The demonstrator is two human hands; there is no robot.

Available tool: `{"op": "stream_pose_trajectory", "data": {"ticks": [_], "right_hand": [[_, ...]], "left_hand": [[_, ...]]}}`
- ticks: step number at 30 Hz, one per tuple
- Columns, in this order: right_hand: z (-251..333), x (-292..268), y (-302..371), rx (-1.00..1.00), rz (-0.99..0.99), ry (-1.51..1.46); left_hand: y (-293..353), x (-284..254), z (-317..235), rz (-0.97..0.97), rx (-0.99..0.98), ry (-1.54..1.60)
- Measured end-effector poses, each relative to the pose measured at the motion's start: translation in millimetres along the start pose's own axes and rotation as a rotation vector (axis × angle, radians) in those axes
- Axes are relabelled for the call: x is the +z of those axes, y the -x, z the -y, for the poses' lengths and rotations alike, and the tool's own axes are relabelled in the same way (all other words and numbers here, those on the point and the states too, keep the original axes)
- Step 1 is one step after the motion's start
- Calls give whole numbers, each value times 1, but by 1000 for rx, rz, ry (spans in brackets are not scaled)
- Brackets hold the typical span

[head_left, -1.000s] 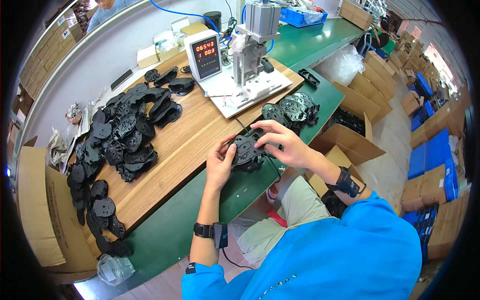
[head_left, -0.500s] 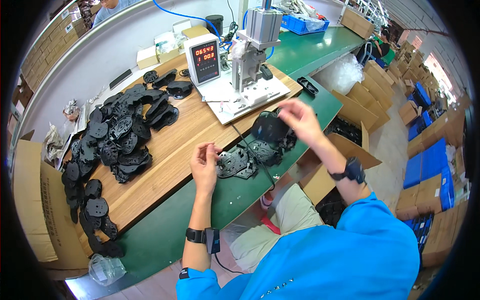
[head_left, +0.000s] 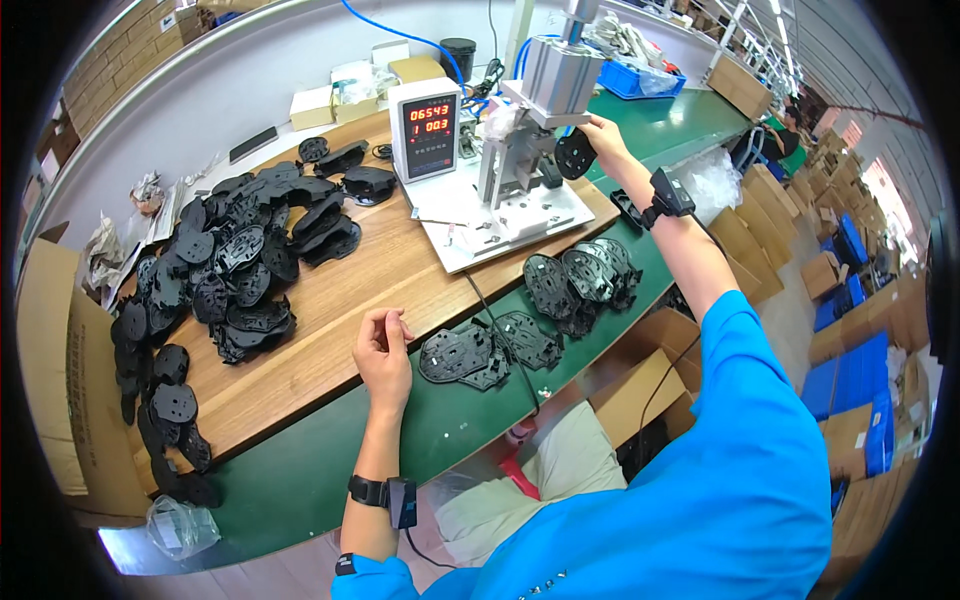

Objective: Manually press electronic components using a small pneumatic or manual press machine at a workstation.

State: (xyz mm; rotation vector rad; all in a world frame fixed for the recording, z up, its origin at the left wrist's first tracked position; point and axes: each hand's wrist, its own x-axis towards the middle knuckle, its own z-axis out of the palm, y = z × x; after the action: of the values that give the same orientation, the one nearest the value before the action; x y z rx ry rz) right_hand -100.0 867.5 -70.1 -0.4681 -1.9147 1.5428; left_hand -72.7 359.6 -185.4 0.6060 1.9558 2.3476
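Out beside the press (head_left: 535, 110), my right hand (head_left: 607, 148) pinches a flat, rounded black plastic part (head_left: 575, 155) with small holes in it. My left hand (head_left: 384, 358) hovers by the front edge of the wooden board with its fingers curled in. What those fingers hold, if anything, is hidden. Just right of it, several black plastic shells (head_left: 458, 355) lie on the green bench, a dark cable crossing between them. Farther right, another cluster of black shells (head_left: 555, 283) rests in front of the press's white base plate (head_left: 470, 238).
A large heap of black shells (head_left: 240, 250) covers the left of the wooden board (head_left: 340, 290). A digital display box (head_left: 430, 135) stands left of the press. Cardboard boxes (head_left: 650, 390) sit below the bench edge. A clear plastic bag (head_left: 183, 528) lies at the near left corner.
My right hand has moved from above the shell cluster up and away to the press's right side, where it now holds the black part. My left hand has shifted slightly left.
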Motion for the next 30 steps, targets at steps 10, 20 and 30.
{"op": "stream_pose_trajectory", "data": {"ticks": [10,20,30], "right_hand": [[-59,29,-53,-482,49,893],[-72,51,-41,-368,-88,887],[-71,42,-20,-308,-227,955]], "left_hand": [[-3,-4,1,5,-60,-74],[-3,-5,0,11,-57,-89],[-7,-3,5,41,-22,-50]]}}
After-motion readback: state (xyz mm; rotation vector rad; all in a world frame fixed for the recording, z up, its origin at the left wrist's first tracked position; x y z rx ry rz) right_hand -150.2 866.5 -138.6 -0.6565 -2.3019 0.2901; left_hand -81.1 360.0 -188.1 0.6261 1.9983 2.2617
